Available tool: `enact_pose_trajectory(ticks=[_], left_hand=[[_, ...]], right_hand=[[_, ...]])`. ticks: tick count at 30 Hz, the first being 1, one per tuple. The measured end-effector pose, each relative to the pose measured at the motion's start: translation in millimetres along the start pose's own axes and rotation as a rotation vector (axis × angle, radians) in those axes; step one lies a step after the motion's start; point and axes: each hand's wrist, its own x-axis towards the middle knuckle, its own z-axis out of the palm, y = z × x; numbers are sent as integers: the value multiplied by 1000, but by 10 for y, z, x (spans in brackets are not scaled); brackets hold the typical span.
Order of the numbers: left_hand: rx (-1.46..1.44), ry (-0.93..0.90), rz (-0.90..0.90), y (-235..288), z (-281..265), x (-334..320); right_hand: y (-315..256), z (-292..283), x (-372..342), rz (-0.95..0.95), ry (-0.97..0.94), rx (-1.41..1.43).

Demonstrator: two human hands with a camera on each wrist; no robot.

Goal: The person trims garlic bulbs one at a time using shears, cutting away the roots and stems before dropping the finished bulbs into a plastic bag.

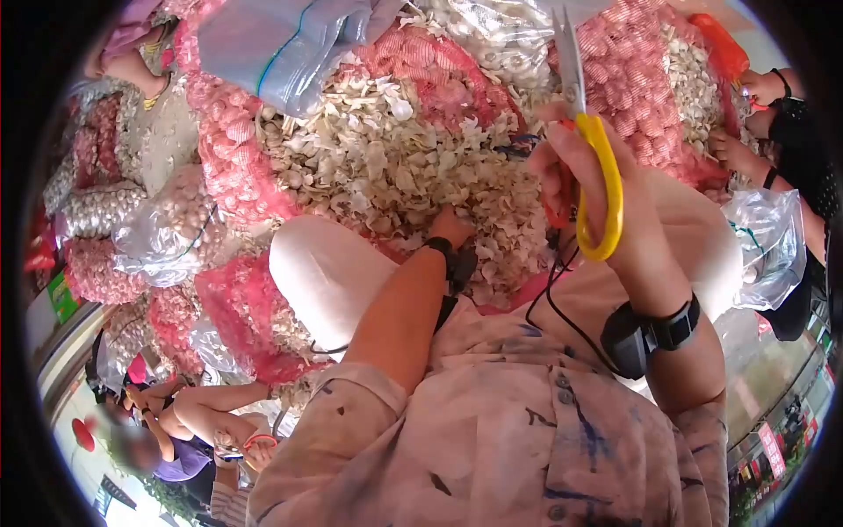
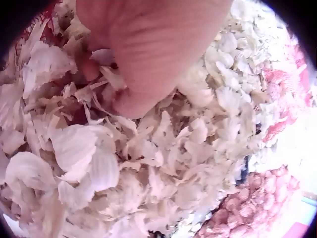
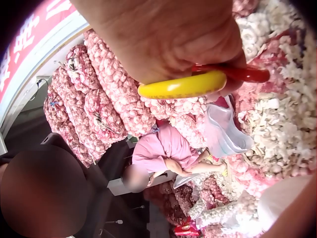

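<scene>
My left hand (image 1: 452,227) reaches down into a heap of dry, papery garlic skins (image 1: 351,167) between my knees. In the left wrist view the thumb (image 2: 136,101) and fingers dip among loose skins (image 2: 74,148), and the fingertips are buried, so I cannot tell what they hold. Raised above my right thigh, my right hand (image 1: 580,158) grips a pair of scissors (image 1: 571,70). Their blades point up and away from me, close together. The yellow handle (image 3: 183,87) and red handle (image 3: 255,74) show below the palm in the right wrist view.
Pink mesh bags of garlic (image 1: 619,83) surround the heap. A clear plastic bag (image 1: 272,48) lies at its far left, another (image 1: 764,237) beside my right knee. Other people sit close by, one with hands (image 1: 738,154) at the right edge. Stacked garlic sacks (image 3: 94,99) stand behind.
</scene>
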Motion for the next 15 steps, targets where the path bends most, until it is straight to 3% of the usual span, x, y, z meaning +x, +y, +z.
enact_pose_trajectory(ticks=[1, 5, 7, 8, 10, 11, 13, 15], left_hand=[[-106, 79, 28, 64, -24, -45], [-441, 56, 22, 551, -331, -335], [-574, 41, 267, 777, -448, -496], [-571, 51, 281, 880, -497, -571], [-740, -120, 549, 1081, -589, -720], [-736, -112, 563, 1168, -626, -824], [-1130, -298, 611, 1371, -707, -1116], [-1210, -323, 579, 1471, -816, -1328]], right_hand=[[-20, 19, -14, 19, 5, 13], [85, 36, -12, -31, -51, 35], [223, -13, 13, -338, -44, -240], [290, -26, 25, -387, -22, -301], [242, -49, -77, -381, -47, -337], [226, -74, -127, -356, -69, -375], [432, -228, -88, -378, -88, -357], [474, -313, -142, -339, -110, -473]])
